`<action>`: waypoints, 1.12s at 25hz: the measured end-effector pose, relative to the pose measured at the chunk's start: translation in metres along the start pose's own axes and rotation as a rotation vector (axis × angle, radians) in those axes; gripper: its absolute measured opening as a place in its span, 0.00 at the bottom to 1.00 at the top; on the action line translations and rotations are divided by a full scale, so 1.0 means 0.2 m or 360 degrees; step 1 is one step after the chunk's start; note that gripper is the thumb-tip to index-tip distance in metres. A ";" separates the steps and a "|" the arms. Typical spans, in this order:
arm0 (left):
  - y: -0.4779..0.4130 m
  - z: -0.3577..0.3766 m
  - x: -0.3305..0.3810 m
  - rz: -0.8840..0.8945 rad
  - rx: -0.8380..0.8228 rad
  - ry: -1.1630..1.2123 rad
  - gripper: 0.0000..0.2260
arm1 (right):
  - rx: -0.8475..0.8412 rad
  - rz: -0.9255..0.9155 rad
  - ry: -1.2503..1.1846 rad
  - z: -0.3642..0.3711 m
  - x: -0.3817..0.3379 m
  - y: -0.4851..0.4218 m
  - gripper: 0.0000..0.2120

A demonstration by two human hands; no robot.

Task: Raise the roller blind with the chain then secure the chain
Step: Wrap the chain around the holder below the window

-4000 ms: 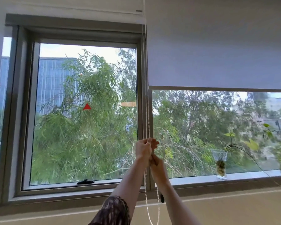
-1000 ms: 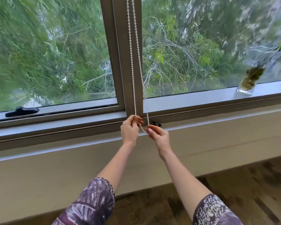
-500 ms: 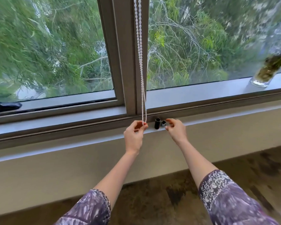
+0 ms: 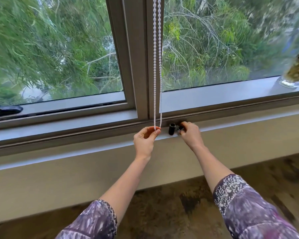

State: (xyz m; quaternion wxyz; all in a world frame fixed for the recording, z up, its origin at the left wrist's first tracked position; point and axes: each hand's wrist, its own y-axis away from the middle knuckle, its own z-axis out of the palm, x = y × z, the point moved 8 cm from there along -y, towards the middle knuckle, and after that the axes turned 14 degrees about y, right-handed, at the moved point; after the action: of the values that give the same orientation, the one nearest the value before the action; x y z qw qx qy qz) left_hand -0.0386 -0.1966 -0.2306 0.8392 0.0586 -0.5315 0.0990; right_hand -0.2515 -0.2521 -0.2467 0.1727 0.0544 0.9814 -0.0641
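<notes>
Right hand [image 4: 190, 135] now on black fitting [image 4: 172, 129], off chain [image 4: 157, 66]

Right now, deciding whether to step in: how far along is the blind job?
No blind shows over the glass, so raising looks done. In hand: the left hand pinches the chain loop's bottom; the right hand works at the black holder. Left: hooking the chain there.

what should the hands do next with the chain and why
Probably carry the chain loop rightward and hook it onto the black holder. The left hand pinches the bottom of the bead chain just left of that holder, not yet on it, while the right hand fingers a small dark part beside it.
</notes>
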 end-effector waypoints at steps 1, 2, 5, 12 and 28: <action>0.00 -0.01 -0.01 -0.0026 0.0025 0.0030 0.05 | 0.0042 0.0008 -0.0056 -0.03 0.01 0.01 0.13; -0.01 -0.01 -0.01 -0.0045 0.0051 0.0063 0.06 | 0.0091 0.0021 -0.0136 -0.06 0.02 0.03 0.14; -0.02 -0.01 -0.01 -0.0089 0.0128 0.0144 0.07 | 0.0216 0.0000 -0.0415 -0.17 0.00 0.11 0.13; 0.00 0.02 -0.03 -0.0135 0.0068 0.0079 0.07 | 0.0127 -0.0427 -0.0735 -0.35 -0.30 0.32 0.12; 0.14 0.02 0.01 0.0112 -0.0045 -0.0224 0.10 | 0.0196 -0.0747 -0.0078 -0.30 -0.48 0.40 0.14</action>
State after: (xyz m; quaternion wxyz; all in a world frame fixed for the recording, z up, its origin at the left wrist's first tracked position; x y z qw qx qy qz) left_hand -0.0482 -0.1706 -0.2274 0.7965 0.0351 -0.5923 0.1165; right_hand -0.1706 -0.1727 -0.1665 0.1732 -0.1661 0.9569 -0.1636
